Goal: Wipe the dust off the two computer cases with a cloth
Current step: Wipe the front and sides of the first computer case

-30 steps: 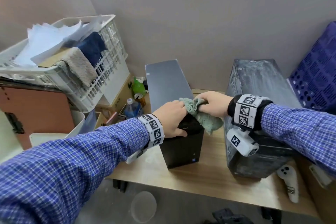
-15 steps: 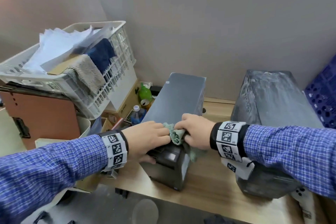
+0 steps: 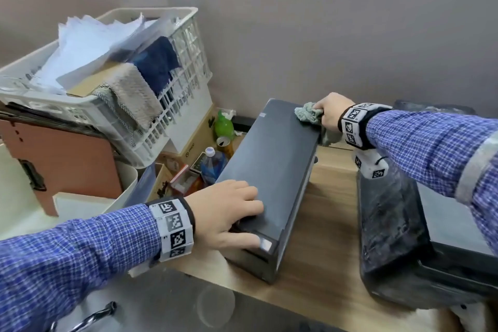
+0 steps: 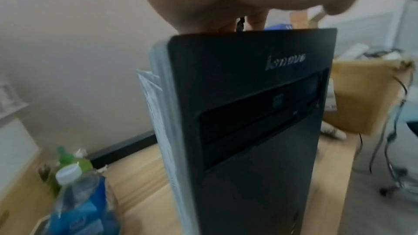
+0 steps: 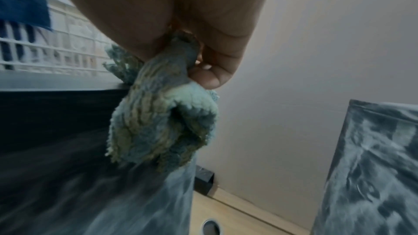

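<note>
Two black computer cases stand on a wooden table (image 3: pixel 331 213). On the left case (image 3: pixel 272 170), my left hand (image 3: pixel 229 213) grips the near top edge, thumb over the front panel (image 4: pixel 260 131). At that case's far right top corner my right hand (image 3: pixel 330 112) grips a bunched green cloth (image 3: pixel 307 113) (image 5: pixel 162 119), part of which hangs down the case's dusty side. The right case (image 3: pixel 393 213) (image 5: pixel 371 167) is streaked with grey dust, and my right forearm crosses above it.
A white basket (image 3: pixel 172 94) with papers and cloths sits on boxes at the left. Bottles (image 3: pixel 213 164) and a can (image 3: pixel 223 141) stand beside the left case. The grey wall (image 3: pixel 323 21) runs close behind both cases.
My right hand has swept the cloth from the near end of the left case's top to its far right corner. My left hand has stayed on the near edge. The camera has tipped downward.
</note>
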Available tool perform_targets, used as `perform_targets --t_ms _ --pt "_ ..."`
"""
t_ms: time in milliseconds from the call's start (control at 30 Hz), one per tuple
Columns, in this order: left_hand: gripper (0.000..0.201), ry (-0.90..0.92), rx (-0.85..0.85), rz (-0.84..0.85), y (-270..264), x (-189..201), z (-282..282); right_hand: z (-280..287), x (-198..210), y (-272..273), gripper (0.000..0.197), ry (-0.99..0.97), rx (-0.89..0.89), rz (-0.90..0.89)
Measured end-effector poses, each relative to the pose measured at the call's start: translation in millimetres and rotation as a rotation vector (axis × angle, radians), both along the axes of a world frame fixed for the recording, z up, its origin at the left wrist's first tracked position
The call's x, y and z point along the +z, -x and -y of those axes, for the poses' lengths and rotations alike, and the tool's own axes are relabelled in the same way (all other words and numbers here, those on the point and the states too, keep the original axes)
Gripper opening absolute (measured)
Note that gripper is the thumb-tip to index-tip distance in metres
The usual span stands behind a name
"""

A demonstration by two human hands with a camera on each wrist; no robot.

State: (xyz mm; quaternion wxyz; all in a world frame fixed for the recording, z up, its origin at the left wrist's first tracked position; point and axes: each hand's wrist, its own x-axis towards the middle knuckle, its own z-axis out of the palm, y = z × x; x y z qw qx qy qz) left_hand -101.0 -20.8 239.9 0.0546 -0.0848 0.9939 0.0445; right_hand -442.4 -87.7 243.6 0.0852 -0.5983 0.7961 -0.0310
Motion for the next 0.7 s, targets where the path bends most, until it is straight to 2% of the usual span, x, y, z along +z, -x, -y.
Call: perform_targets --t_ms 167,367,500,700 --pt "0.039 -0.028 0.114 -0.052 5 -12 4 32 9 8 0.028 -0.095 -0.013 -0.061" --pt "0.039 -0.006 0.102 -0.101 5 -17 5 65 5 -14 0.022 -0.051 0.053 0.048" --pt "0.042 -0.016 0.097 -0.118 3 -18 7 86 3 -40 0.011 -0.031 0.161 0.067" --pt "0.038 -0.057 0.091 -0.150 -1 -19 12 79 13 -86 0.026 -0.141 0.363 0.068"
